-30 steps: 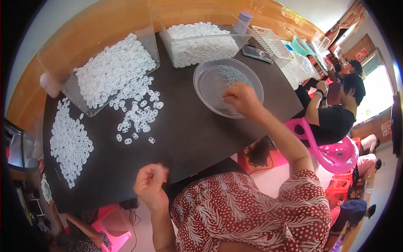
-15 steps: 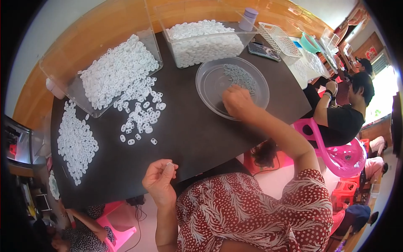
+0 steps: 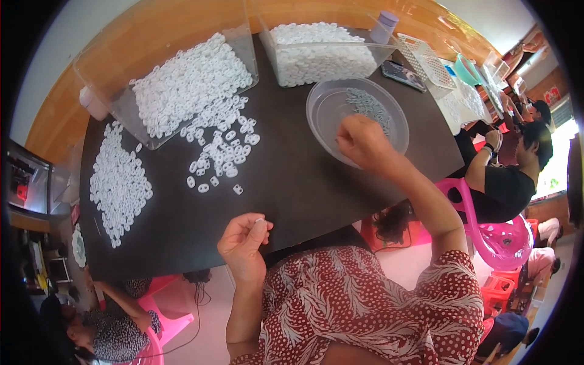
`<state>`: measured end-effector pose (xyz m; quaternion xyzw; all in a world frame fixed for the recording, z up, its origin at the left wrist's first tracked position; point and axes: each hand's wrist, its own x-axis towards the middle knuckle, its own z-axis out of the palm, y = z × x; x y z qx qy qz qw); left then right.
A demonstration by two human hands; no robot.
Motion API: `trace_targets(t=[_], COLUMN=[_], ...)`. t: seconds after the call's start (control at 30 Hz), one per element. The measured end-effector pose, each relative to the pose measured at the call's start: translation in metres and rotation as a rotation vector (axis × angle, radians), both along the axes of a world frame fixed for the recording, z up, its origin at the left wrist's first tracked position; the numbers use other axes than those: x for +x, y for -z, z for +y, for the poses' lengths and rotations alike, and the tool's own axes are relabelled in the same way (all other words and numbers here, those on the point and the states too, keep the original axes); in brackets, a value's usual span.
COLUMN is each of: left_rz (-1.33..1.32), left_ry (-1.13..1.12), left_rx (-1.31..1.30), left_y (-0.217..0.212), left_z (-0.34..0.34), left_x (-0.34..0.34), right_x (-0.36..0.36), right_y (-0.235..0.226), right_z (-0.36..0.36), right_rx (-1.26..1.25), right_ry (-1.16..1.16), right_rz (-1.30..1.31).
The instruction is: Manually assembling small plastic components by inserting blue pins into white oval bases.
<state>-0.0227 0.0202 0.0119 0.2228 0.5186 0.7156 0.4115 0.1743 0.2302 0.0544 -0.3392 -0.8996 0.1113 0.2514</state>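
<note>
My left hand [image 3: 244,243] is closed at the table's near edge, pinching a small white piece [image 3: 260,220] between thumb and forefinger. Over the near part of a round, clear plastic bowl [image 3: 322,131] is my right hand [image 3: 365,143]. Its fingers are curled and closed, and whatever they may hold is hidden. Small thin grey pieces [image 3: 368,108] lie in the bowl's far right part. A scattered heap of white oval pieces with two holes [image 3: 222,152] lies on the dark table [image 3: 274,164], left of the bowl.
Two clear bins hold white pieces [image 3: 188,85] and more white pieces [image 3: 322,52] at the back. Another white pile [image 3: 118,188] is at left. A phone [image 3: 403,76], lidded cup [image 3: 384,27] and white basket [image 3: 426,61] are back right. A person [image 3: 508,173] sits at right.
My right hand looks slightly raised from the bowl's contents, its fingers still curled. My left hand keeps its pinch on the white piece. The whole view has shifted a little.
</note>
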Motion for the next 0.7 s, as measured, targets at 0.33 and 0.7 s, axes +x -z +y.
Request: trace_targets(t=[0.33,0.7], left_rz=[-0.154,-0.032], left_ry=[0.046,-0.053], left_rx=[0.051,0.042], left_y=[-0.01,-0.006], left_z=[0.001,-0.01], left_x=[0.003,0.002], right_x=[-0.071,-0.083], right_y=[-0.001,0.004], right_z=[-0.077,-0.105], right_rx=[-0.364,-0.822], right_ry=[-0.461,-0.33], right_rz=[0.338,0.34])
